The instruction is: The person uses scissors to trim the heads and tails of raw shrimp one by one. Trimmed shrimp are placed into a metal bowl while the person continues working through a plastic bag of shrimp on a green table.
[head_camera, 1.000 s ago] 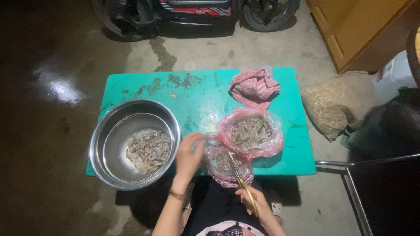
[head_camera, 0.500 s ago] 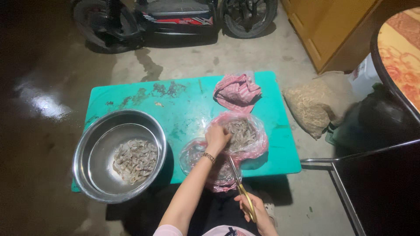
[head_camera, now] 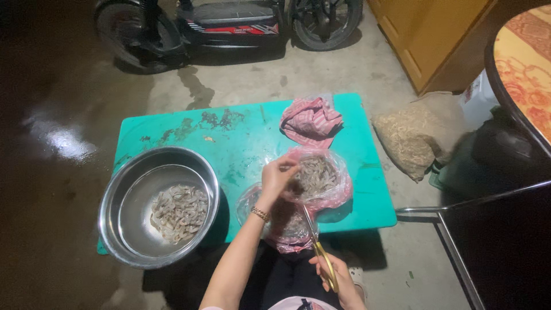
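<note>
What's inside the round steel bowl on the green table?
The round steel bowl holds a heap of pale shrimp on its bottom, toward the right side. The rest of the bottom shows bare metal. Anything beneath the heap is covered.

steel bowl [head_camera: 158, 206]: 1 | pink plastic bags [head_camera: 318, 178]: 3 | scissors [head_camera: 318, 250]: 1 | green table [head_camera: 241, 138]: 1 | sack [head_camera: 413, 135]: 1

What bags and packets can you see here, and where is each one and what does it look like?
Open pink plastic bag: on the green table, holds grey shrimp; the left hand reaches in.
Second pink bag: table's near edge, clear and crumpled.
Bunched pink striped bag: table's far side.
Tan mesh sack: floor, right of the table.
White package: behind the sack, mostly hidden.
No screens or signs.
</note>
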`<state>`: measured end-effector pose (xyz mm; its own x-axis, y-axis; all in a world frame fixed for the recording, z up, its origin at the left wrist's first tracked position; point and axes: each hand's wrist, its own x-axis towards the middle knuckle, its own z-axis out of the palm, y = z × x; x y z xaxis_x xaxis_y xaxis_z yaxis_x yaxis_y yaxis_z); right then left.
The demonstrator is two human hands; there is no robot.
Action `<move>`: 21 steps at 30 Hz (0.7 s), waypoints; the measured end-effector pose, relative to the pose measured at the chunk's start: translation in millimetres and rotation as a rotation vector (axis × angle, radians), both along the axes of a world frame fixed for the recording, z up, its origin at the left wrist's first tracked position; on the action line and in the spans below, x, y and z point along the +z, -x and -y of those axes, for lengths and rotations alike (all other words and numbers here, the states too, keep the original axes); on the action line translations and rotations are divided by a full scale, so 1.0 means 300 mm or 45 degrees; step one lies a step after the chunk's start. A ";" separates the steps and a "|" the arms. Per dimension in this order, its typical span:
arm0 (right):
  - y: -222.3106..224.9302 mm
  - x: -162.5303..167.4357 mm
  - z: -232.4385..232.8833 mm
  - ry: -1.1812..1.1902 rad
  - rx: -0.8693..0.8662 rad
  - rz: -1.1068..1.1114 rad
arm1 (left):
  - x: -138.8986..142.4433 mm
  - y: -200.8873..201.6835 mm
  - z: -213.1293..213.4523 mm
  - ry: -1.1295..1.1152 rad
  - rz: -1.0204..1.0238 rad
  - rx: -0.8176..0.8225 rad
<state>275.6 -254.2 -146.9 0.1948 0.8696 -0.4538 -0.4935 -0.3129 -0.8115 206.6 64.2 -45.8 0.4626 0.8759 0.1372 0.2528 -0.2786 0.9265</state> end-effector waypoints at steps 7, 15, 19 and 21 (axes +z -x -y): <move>0.010 0.086 -0.027 -0.184 0.049 0.147 | 0.030 0.131 0.040 0.550 0.485 -0.079; 0.040 0.084 -0.088 -0.302 0.190 0.287 | -0.060 0.303 0.275 0.749 0.518 0.024; 0.048 0.047 -0.120 -0.085 0.238 0.396 | -0.076 0.358 0.309 0.772 0.469 0.028; 0.058 0.028 -0.128 -0.067 0.231 0.407 | -0.081 0.375 0.310 0.801 0.485 0.034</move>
<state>258.1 -215.8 -138.4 0.1603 0.9234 -0.3488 -0.1525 -0.3260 -0.9330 94.2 -28.7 -70.0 0.4609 0.8521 -0.2480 -0.1193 0.3364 0.9341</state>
